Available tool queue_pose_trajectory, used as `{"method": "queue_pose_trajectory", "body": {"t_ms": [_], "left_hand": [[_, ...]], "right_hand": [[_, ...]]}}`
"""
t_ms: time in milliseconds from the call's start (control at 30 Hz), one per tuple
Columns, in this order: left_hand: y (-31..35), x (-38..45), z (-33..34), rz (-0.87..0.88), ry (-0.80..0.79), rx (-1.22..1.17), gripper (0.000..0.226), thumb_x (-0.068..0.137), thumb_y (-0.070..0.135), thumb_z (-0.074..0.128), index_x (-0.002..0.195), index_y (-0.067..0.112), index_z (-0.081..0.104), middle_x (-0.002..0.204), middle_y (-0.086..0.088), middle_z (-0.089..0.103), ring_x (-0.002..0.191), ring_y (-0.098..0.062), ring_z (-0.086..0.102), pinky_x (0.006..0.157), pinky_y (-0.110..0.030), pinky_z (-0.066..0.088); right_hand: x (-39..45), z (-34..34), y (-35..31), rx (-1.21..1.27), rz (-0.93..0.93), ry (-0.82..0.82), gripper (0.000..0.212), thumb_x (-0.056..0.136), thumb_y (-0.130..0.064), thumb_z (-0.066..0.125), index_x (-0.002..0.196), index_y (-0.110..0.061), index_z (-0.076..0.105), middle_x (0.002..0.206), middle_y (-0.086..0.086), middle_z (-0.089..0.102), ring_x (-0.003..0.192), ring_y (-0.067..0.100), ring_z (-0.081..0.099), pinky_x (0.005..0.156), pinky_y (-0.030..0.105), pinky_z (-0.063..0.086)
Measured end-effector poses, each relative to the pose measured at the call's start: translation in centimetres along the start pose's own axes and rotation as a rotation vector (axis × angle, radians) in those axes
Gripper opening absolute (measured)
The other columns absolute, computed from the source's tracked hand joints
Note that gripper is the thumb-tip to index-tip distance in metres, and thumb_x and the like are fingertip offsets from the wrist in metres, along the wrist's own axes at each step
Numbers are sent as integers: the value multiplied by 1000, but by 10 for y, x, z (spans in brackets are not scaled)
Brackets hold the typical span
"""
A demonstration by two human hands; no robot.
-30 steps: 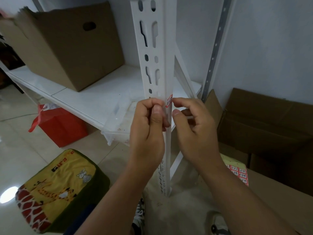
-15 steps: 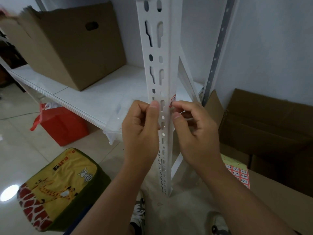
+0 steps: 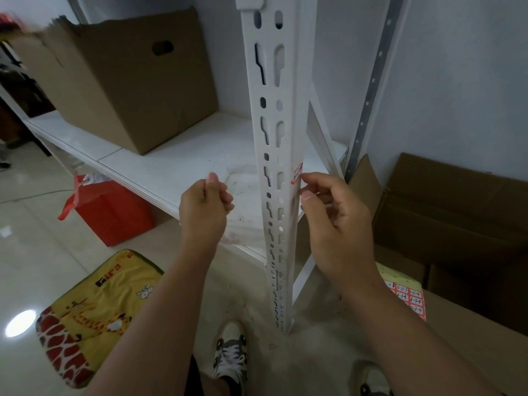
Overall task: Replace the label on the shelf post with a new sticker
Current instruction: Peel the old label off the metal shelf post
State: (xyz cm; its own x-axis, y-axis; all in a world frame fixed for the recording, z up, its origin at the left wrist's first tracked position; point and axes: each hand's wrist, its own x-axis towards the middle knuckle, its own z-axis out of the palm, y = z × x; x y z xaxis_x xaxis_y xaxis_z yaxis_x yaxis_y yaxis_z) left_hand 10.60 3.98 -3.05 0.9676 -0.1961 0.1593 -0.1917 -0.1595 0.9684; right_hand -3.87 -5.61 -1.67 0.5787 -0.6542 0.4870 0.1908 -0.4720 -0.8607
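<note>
A white slotted shelf post (image 3: 273,138) stands upright in the middle. A small white label with a red border (image 3: 298,173) sits on its right edge, its lower corner wrapped round the edge. My right hand (image 3: 337,221) is at the post's right side, fingers curled. Its index fingertip is on the label's right edge and its thumb tip lies against the post just below. My left hand (image 3: 204,207) hangs left of the post, apart from it, fingers curled with the thumb on the index finger and nothing visible in it. A sheet of red-bordered stickers (image 3: 407,295) lies at the lower right.
A large cardboard box (image 3: 120,81) stands on the white shelf (image 3: 171,164). Open cardboard boxes (image 3: 451,212) fill the right side. On the floor lie a red bag (image 3: 114,212) and a yellow giraffe cushion (image 3: 94,312). My shoes (image 3: 230,352) are below.
My left hand has let go of the post and drawn back to the left. My right hand stays at the label, which now lies flatter against the post's right edge.
</note>
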Motion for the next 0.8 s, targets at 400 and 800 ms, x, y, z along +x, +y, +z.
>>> {"method": "queue_pose_trajectory", "body": {"t_ms": [400, 800], "left_hand": [[-41, 30, 20, -54, -129, 562, 39, 104, 34, 36, 75, 9, 47, 74, -3, 53, 80, -26, 54, 77, -37, 42], [-60, 39, 28, 23, -106, 956, 38, 103, 35, 31, 93, 12, 58, 98, -8, 60, 115, -31, 48, 109, -49, 22]], "right_hand": [[-1, 0, -1, 31, 12, -22, 18, 95, -13, 54, 106, -27, 58, 94, -17, 62, 90, -3, 60, 68, 10, 49], [-1, 0, 1, 54, 18, -43, 20, 95, -9, 54, 107, -23, 58, 93, -16, 62, 87, -2, 61, 66, 10, 49]]}}
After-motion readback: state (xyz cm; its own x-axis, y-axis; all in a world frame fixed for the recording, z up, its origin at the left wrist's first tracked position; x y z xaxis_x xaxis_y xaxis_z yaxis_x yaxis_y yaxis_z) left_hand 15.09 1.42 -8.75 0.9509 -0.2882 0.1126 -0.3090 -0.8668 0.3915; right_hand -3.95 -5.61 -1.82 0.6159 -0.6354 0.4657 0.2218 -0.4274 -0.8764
